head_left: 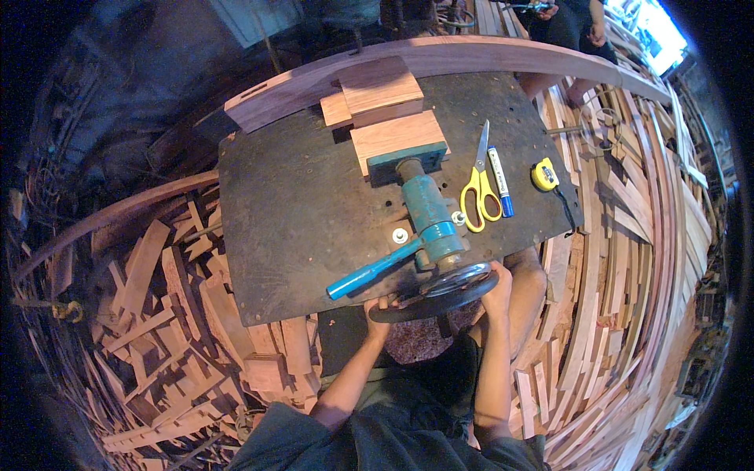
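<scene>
Hands grip vise handwheel.

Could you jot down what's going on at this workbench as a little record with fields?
Place: dark metal bench amid piled wood offcuts
Left hand: grips black handwheel, left rim
Right hand: grips handwheel, right rim
Machine: teal screw clamp
Clamped: wooden blocks against curved plank
Loose tools: yellow scissors, blue marker, yellow tape measure

The handwheel is hiding the left hand's fingers; the far person is being cut off by the edge.
</scene>
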A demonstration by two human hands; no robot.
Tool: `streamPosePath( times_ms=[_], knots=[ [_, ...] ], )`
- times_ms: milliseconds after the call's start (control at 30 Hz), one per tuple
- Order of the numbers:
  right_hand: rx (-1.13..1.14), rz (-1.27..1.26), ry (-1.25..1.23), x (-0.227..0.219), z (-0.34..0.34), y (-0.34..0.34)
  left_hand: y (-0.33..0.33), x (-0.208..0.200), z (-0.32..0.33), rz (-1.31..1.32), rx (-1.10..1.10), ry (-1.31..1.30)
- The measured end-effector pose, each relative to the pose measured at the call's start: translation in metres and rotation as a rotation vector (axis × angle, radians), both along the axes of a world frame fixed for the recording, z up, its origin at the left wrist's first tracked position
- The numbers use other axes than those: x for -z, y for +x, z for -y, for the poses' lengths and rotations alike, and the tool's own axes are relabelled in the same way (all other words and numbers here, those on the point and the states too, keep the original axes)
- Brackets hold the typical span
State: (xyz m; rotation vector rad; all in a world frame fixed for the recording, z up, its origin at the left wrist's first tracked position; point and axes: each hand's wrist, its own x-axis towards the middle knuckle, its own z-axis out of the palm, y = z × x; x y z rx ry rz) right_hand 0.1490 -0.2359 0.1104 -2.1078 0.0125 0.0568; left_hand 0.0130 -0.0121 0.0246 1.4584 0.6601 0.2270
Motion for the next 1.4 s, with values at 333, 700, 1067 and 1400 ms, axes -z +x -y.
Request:
streamPosePath(
  times_ms=[333, 700, 1067, 1400],
  knots=[
    [0.033, 0.127, 0.056, -0.006, -0.007, 0.000, -0.006, 0.021, 0.002, -0.079, -0.043, 0.121],
    [0.050, 0.107, 0.228, -0.021, -0.022, -0.003, -0.018, 0.099, 0.016, 0.213, -0.265, 0.502],
    [0.023, 0.135, 0.178, 0.020, 0.003, 0.003, 0.003, 0.030, 0.001, 0.013, 0.047, 0.178],
    [0.004, 0.141, 0.079, -0.012, -0.002, -0.003, 0.001, 0.072, 0.015, 0.146, 0.139, -0.281]
  ],
)
